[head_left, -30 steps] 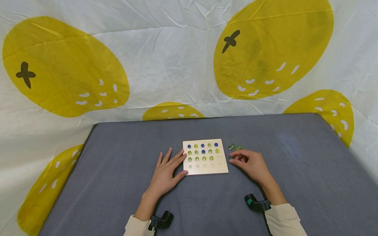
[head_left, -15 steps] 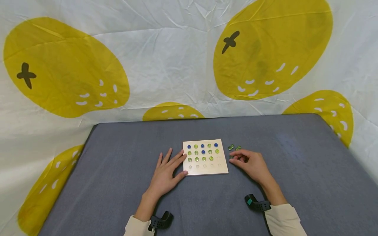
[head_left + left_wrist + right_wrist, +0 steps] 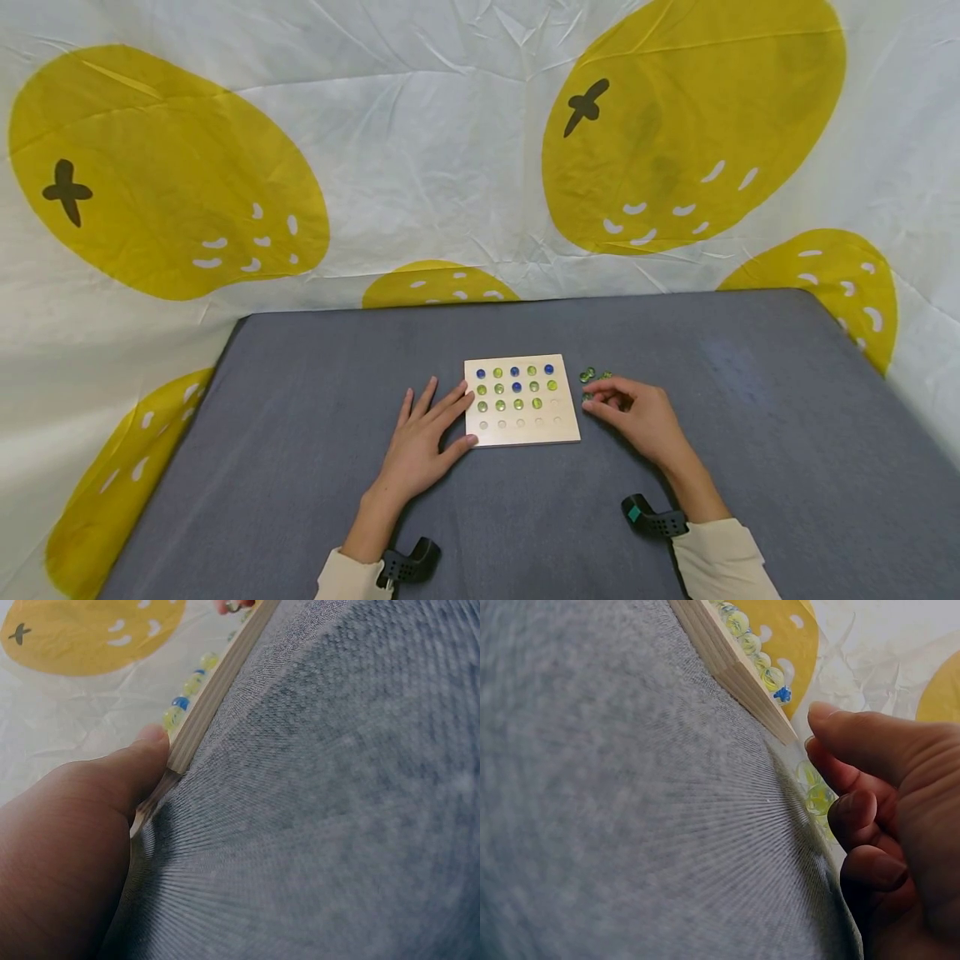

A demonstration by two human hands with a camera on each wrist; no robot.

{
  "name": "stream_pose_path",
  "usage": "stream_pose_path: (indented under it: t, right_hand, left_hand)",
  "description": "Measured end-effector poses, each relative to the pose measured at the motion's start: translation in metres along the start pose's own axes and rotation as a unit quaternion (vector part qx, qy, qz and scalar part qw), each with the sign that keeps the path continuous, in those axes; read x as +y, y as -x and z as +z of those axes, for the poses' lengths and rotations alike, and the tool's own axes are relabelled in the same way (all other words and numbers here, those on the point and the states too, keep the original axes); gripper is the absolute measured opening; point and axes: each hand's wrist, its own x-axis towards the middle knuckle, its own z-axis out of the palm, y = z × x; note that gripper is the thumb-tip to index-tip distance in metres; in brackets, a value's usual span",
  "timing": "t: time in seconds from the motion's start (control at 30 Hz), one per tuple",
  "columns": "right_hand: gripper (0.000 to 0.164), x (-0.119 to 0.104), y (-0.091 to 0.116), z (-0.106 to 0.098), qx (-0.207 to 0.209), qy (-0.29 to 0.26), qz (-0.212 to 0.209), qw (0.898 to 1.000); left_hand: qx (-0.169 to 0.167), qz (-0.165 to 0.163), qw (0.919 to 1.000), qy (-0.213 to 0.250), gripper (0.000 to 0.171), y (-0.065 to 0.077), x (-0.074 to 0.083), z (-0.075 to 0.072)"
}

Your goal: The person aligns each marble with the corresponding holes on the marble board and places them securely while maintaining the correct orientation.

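Note:
A pale wooden board (image 3: 528, 434) with rows of round hollows lies on the table. Glass marbles, mostly yellow-green (image 3: 518, 403) and a few blue (image 3: 516, 386), fill its upper rows. My left hand (image 3: 420, 442) is spread out at the board's left side, index finger and thumb tip resting on its edge. In the left wrist view its thumb (image 3: 152, 735) presses the corner. My right hand (image 3: 633, 414) is just right of the board, thumb and index finger pinching a green marble (image 3: 587, 398). Its other fingers (image 3: 874, 866) are curled in.
Several loose green marbles (image 3: 587, 375) lie beyond the right hand, partly hidden by its fingers. Grey cloth covers the table (image 3: 337, 358). A white curtain with yellow fruit prints (image 3: 427, 167) hangs behind. Each wrist wears a black camera band (image 3: 652, 517).
Both hands and the board stay in place. The right fingertips shift only slightly at the green marble, and a little more of it shows now.

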Motion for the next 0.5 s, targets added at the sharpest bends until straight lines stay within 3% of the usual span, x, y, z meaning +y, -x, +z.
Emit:
stream_pose_path:
  t: [0.5]
  right_hand:
    - [0.018, -0.0102, -0.0005, 0.0009, 0.015, 0.001, -0.005, 1.0]
  left_hand:
    - [-0.006, -0.005, 0.9999, -0.008, 0.062, 0.0, 0.0003, -0.0002]
